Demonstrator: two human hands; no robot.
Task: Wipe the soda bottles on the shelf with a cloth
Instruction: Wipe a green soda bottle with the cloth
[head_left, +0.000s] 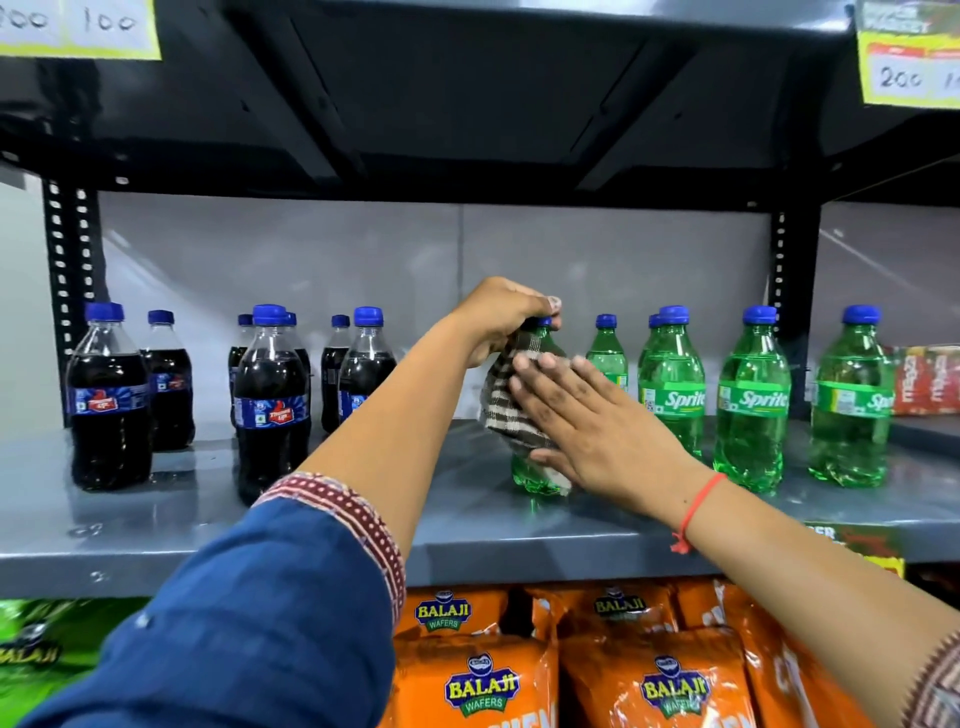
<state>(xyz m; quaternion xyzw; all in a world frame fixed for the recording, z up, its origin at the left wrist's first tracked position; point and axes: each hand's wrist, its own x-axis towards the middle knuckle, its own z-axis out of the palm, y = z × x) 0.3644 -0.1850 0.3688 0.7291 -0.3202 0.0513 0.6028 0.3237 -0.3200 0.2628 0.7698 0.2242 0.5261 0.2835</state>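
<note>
Soda bottles stand in two groups on the grey shelf (260, 540): dark cola ones to the left, green ones to the right. One green bottle (535, 480) stands upright near the shelf's front edge, its long axis vertical. Above it, the left hand (501, 317) makes a closed grip over the cap, steadying it from the top. Pressed flat against its side is the right hand (587, 415), fingers spread wide (no grip at all), pinning the striped cloth (506, 405) to the body. Judging by that, the next wipe runs along the upright axis or around it.
</note>
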